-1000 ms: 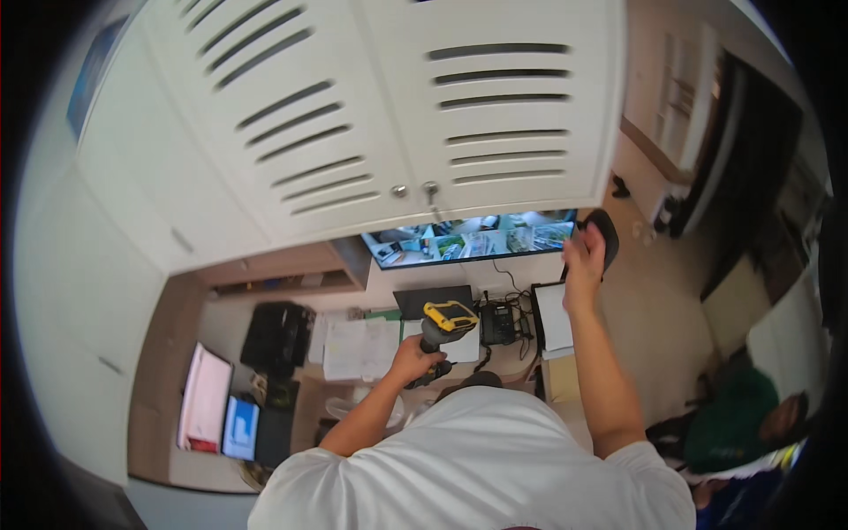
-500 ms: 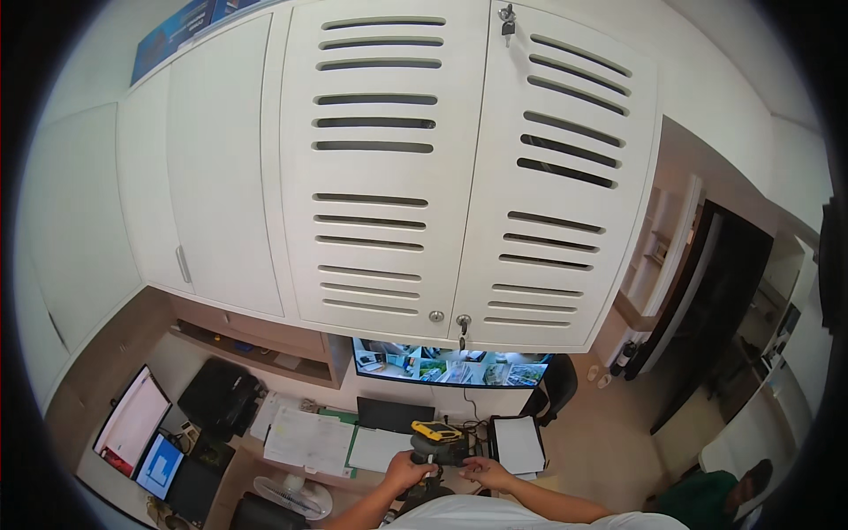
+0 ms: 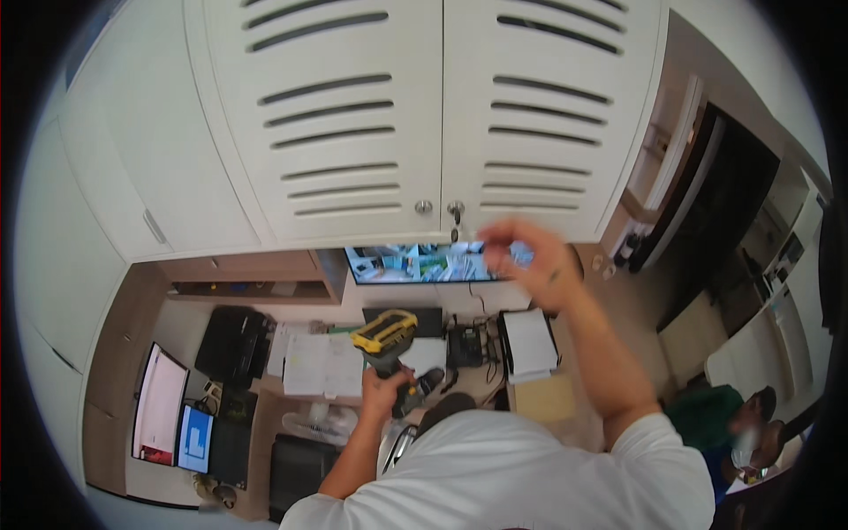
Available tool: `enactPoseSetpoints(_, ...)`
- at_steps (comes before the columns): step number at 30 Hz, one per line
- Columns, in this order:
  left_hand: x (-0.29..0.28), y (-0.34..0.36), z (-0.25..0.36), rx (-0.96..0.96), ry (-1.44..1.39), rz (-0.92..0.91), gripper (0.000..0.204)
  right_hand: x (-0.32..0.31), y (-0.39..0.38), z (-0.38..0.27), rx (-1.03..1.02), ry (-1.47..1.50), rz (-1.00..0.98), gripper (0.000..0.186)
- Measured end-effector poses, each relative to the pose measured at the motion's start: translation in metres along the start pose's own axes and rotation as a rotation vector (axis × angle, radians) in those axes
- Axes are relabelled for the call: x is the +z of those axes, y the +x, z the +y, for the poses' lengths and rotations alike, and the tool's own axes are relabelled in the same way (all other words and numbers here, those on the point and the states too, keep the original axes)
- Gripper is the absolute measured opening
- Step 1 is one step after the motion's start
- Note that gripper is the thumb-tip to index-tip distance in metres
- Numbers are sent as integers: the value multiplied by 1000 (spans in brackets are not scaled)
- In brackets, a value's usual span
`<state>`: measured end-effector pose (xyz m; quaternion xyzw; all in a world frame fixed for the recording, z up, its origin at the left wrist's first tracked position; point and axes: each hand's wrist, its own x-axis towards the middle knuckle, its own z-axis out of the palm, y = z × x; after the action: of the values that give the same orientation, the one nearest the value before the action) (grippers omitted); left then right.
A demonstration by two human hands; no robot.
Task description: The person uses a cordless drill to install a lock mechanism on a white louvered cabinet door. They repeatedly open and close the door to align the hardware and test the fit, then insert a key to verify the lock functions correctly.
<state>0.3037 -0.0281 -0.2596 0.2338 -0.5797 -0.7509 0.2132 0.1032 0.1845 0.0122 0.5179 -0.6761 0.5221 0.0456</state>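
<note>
My left hand (image 3: 380,393) is wrapped round the handle of a yellow and black cordless drill (image 3: 386,333). The drill is tipped so that its wide battery end faces up, and its dark body hangs lower by the desk. Raised in front of the white louvred cabinet (image 3: 424,150) is my right hand (image 3: 534,265), blurred, with thumb and fingers apart and nothing visible in it. Its fingertips are just right of a key (image 3: 456,216) in the right door's lock, apart from it in the picture. A round lock (image 3: 423,207) sits on the left door.
Below the cabinet hangs a monitor (image 3: 415,265) with camera pictures. The desk bears papers (image 3: 322,364), a desk phone (image 3: 468,344), a document tray (image 3: 528,343) and a black printer (image 3: 234,344). Screens (image 3: 159,402) stand at left. People (image 3: 707,415) are at the lower right.
My right hand has risen from beside the drill to the cabinet's lower edge. My left hand has moved left with the drill. The view has tilted down, and the cabinet appears higher.
</note>
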Motion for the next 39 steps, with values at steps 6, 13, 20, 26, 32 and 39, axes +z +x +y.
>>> enactPoseSetpoints(6, 2, -32, 77, 247, -213, 53, 17, -58, 103, -51, -403, -501, 323, 29)
enactPoseSetpoints(13, -13, -34, 107, 438, -217, 93, 22, -25, 88, -4, -327, -802, 198, 15)
enactPoseSetpoints(20, -21, -31, 114, 529, -215, 24, 21, 6, 27, 50, -272, -708, 169, 11)
enactPoseSetpoints(26, 0, -29, 123, 479, -167, 74, 23, -13, 56, 15, -365, -711, 355, 20)
enactPoseSetpoints(32, -9, -29, 110, 462, -249, 3, 25, -55, 113, -38, -540, -819, 502, 39)
enactPoseSetpoints(39, -9, -30, 95, 446, -252, 32, 27, -144, 271, -142, -811, -1042, 722, 40)
